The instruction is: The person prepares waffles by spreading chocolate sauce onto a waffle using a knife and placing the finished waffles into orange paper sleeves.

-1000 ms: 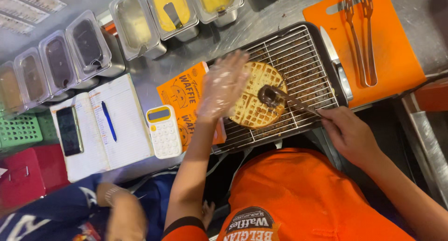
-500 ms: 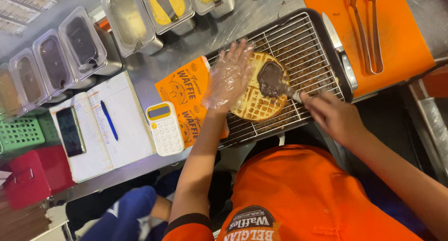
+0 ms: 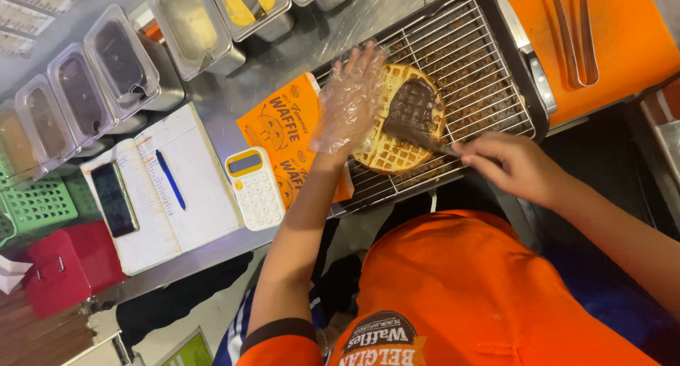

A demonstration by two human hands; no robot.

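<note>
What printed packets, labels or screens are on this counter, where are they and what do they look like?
Orange printed paper sleeve: flat, left of the wire rack, cartoon figure, partly under the gloved left hand.
Yellow-and-white calculator: beside the sleeve, small grey screen.
Black smartphone: dark screen, lying on the open notebook.

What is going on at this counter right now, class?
A person in an orange shirt is spreading dark chocolate-coloured spread over a round waffle that lies on a wire rack. The left hand, in a clear plastic glove, rests flat against the waffle's edge. The bare right hand holds a spreading knife whose blade lies on the waffle. About half of the waffle is coated. A calculator and an open notebook lie beside the rack.
</note>
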